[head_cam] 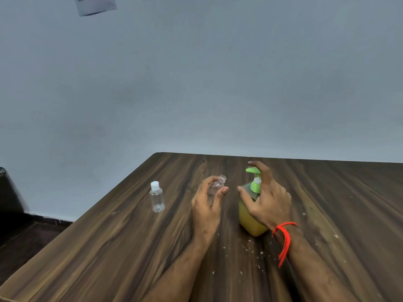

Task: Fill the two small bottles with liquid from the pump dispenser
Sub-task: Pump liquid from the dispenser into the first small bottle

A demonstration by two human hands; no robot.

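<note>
Two small clear bottles are in view — one (157,200) standing capped on the counter (109,247), the other (214,188) uncapped and clasped in the left hand (207,203). One pump dispenser (253,205), green on top with yellowish liquid below. One white cap, on the standing bottle. Two hands — the left and the right hand (266,199), the latter over the pump. One red string (283,238) is tied at the right wrist. One counter carries it all. One pale sheet of paper (94,4) hangs on the wall at the top left. Many small pale crumbs lie scattered on the wood, too many and too small to count.
</note>
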